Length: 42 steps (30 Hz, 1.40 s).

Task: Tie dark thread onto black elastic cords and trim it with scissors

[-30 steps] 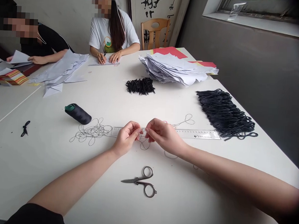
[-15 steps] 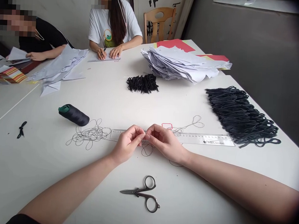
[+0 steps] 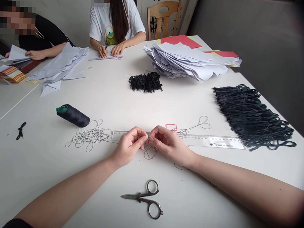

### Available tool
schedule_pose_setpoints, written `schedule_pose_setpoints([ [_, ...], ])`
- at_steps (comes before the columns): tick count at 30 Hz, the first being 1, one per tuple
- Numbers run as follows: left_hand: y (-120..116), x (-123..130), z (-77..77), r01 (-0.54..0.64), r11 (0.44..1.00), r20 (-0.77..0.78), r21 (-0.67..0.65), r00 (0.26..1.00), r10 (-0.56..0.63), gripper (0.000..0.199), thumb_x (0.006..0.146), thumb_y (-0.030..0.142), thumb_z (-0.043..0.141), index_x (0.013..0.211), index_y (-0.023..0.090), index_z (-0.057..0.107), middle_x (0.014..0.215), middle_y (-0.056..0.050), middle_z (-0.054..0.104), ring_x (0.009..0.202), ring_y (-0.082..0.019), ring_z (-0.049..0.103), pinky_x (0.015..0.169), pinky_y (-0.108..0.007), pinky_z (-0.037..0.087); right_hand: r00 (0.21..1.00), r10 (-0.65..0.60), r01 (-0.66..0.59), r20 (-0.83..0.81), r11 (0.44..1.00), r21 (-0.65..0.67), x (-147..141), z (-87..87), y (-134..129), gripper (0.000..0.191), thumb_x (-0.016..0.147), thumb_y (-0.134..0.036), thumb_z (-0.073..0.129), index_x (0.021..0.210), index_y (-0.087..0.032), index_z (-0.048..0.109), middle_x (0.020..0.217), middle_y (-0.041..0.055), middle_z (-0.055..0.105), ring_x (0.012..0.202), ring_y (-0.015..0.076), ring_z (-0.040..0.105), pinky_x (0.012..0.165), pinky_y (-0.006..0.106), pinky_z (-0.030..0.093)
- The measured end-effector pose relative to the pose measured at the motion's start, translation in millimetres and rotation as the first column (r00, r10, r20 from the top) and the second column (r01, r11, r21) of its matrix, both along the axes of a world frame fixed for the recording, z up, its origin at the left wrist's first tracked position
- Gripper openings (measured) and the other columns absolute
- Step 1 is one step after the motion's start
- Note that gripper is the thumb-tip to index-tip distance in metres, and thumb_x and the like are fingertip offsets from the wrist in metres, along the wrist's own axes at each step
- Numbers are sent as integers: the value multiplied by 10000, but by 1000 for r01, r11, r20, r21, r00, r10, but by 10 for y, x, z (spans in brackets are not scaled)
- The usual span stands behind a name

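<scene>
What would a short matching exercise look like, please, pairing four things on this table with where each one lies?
Things:
1. Small steel scissors
2. Spool of black thread
3. Clear ruler
4. Bundle of black elastic loops

Places:
A. Just beyond the left hand and right hand
B. On the table nearer the person than the hands
C. By the ruler's right end
D. Left of the tangled black thread, further from the person

Pairs: 1-B, 2-D, 3-A, 4-C
</scene>
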<state>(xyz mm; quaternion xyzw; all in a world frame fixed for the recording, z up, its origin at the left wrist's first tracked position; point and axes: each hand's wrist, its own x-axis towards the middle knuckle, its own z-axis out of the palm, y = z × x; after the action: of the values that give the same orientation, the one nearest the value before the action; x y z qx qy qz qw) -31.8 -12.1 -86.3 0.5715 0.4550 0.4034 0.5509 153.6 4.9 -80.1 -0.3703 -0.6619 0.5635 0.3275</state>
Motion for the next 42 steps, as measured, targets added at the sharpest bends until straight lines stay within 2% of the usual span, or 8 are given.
schedule_pose_setpoints([
  [6, 9, -20, 0, -27, 1000, 2, -11, 1000, 27, 235, 886, 401, 623, 852, 178, 560, 775, 3, 576, 608, -87, 494, 611, -232, 455, 1000, -3, 2, -15, 1000, -23, 29, -6, 4, 161, 900, -329, 538, 848, -178, 515, 734, -6, 523, 618, 104, 428, 545, 248, 360],
  [12, -24, -22, -1, -25, 999, -35, 37, 999, 26, 203, 915, 375, 590, 886, 176, 563, 782, 7, 568, 627, -83, 520, 622, -224, 464, 1000, 6, -7, -17, 999, -41, 25, -18, 3, 202, 923, -366, 524, 864, -174, 541, 752, 2, 529, 649, 117, 456, 578, 266, 385],
  [16, -86, -5, 7, 18, 990, -143, 143, 990, 3, 160, 951, 335, 530, 906, 181, 543, 756, 13, 552, 647, -96, 547, 622, -231, 465, 1000, 26, -26, -4, 1000, -17, 27, -22, 1, 211, 928, -368, 529, 871, -167, 559, 767, 13, 567, 667, 121, 493, 591, 266, 403],
  [22, -140, 4, 4, 129, 947, -358, 294, 934, -16, 142, 989, 272, 425, 884, 196, 482, 707, 25, 516, 615, -98, 512, 564, -229, 406, 999, 35, -35, -3, 999, -9, 30, -11, 8, 159, 913, -304, 548, 844, -161, 552, 707, -6, 562, 632, 105, 491, 554, 241, 391],
  [42, -124, 0, 2, 127, 939, -351, 319, 936, -7, 130, 996, 256, 393, 886, 209, 444, 674, 37, 490, 583, -97, 517, 534, -218, 402, 997, 83, -83, 1, 997, 2, 26, 12, 5, 115, 909, -254, 549, 843, -160, 549, 725, 3, 591, 648, 108, 527, 559, 237, 399],
])
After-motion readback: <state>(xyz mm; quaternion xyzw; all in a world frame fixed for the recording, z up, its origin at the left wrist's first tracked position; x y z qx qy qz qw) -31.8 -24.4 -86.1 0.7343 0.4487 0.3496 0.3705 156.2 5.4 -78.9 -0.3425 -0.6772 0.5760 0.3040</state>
